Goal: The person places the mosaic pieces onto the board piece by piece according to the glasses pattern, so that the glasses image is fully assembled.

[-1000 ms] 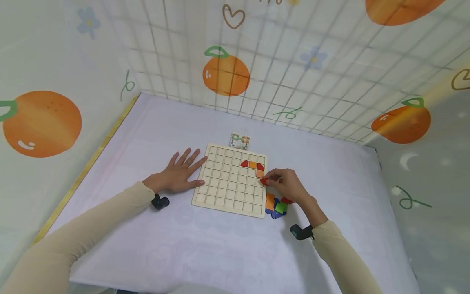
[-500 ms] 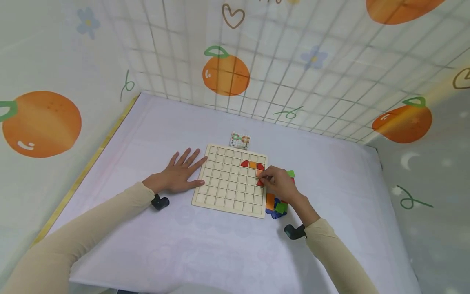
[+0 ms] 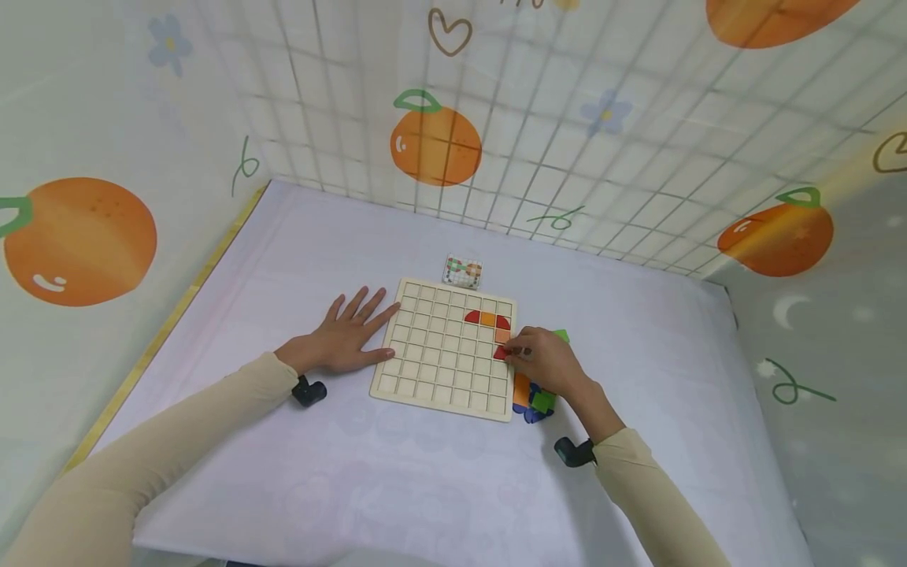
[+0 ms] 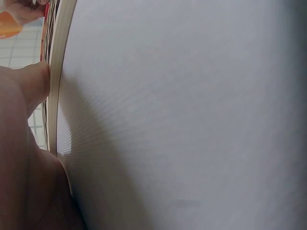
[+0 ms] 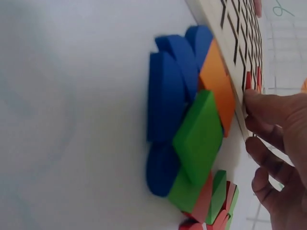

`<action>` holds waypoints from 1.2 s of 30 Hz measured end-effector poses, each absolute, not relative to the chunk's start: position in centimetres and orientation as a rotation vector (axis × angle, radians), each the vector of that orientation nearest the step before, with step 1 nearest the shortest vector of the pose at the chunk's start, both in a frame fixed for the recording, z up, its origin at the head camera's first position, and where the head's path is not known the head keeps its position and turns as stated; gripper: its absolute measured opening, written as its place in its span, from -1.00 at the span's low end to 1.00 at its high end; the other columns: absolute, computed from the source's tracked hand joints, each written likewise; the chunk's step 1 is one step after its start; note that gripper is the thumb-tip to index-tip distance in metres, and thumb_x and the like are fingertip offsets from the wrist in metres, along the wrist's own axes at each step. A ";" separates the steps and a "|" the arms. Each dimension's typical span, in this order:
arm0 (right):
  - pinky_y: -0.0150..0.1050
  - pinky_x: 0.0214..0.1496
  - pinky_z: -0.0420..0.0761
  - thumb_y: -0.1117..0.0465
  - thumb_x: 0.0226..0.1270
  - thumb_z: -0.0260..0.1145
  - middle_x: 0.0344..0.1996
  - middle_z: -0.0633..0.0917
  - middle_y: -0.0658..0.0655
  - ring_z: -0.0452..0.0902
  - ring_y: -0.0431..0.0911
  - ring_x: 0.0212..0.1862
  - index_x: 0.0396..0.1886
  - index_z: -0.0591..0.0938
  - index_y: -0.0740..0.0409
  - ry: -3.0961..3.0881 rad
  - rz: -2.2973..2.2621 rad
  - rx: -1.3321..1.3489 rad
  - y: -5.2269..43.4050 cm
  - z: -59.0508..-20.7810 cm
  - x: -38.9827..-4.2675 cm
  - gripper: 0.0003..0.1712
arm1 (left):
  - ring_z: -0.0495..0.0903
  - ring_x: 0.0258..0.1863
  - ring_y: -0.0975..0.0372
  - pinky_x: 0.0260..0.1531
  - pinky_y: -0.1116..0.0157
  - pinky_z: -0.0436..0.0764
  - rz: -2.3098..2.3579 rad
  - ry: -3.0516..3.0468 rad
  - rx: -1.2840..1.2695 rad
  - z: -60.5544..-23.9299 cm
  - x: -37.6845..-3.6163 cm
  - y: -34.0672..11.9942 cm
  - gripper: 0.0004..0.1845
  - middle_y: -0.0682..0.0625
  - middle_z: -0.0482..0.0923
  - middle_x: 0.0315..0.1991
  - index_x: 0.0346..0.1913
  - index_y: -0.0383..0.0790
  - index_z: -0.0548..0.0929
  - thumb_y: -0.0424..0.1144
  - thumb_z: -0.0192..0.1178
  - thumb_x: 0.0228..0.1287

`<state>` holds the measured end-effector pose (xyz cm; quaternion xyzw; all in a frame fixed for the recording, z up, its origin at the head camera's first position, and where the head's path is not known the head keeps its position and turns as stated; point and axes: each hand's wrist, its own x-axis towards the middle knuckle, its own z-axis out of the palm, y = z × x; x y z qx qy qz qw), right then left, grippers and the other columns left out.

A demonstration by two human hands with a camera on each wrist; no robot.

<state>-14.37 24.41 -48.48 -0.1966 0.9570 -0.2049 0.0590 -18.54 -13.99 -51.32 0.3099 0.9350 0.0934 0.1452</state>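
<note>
A pale wooden grid board (image 3: 425,346) lies on the table. Near its upper right are two red quarter-circle pieces with a yellow-orange square (image 3: 488,319) between them and an orange square (image 3: 501,336) below. My right hand (image 3: 549,362) pinches another red quarter-circle piece (image 3: 500,353) with thumb and fingertips, over the cell under the orange square. In the right wrist view, its thumb tip is right at the red piece (image 5: 248,80). My left hand (image 3: 343,335) lies flat with fingers spread, thumb and index fingertips on the board's left edge.
Loose blue, orange, green and red pieces (image 5: 199,136) are heaped right of the board, partly under my right hand. A small patterned card (image 3: 463,270) lies behind the board. Printed cloth walls (image 3: 340,118) stand around the table.
My right hand has moved left, bringing the red quarter-circle piece from the board's right edge onto the cell below the orange square. A green piece behind the hand came into view. The left hand stays put.
</note>
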 end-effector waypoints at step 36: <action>-0.18 -0.05 0.62 0.10 0.08 0.59 -0.24 0.69 -0.04 0.52 -0.12 -0.11 -0.23 0.82 0.04 2.997 -0.560 -0.678 27.5 -49.2 -8.8 -0.75 | -0.46 0.51 -0.10 0.35 -0.23 -0.37 0.265 2.692 0.892 -51.3 -18.6 -13.9 -0.07 -0.14 -0.42 0.58 0.60 0.03 -0.19 0.44 -0.23 0.36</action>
